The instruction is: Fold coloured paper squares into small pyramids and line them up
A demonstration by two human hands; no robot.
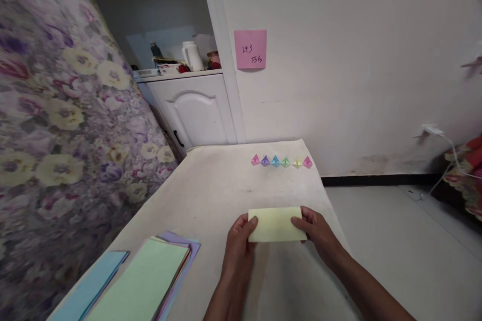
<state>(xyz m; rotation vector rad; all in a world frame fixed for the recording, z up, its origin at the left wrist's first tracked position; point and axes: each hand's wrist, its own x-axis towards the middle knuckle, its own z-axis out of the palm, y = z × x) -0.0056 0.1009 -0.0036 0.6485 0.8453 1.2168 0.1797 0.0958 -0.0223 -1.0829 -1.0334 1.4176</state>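
Observation:
A pale yellow rectangle of paper point(277, 225) is held up above the table between both hands. At its left end, my left hand point(240, 238) is closed, thumb on the front face and fingers behind. My right hand point(316, 230) pinches the opposite end the same way, its thumb lying across the front. Whether the paper is folded or a single layer, I cannot tell. Beyond it, near the far right edge of the table, stands a row of several small folded paper pieces point(275, 161) in pink, purple, blue, green and yellow.
On the cream-covered table point(211, 180), a stack of coloured paper point(143, 276) lies at the near left, beside blue sheets point(94, 281). A floral curtain point(68, 125) hangs along the left. A pink note point(250, 49) is stuck on the wall behind. A white cabinet point(192, 110) stands behind.

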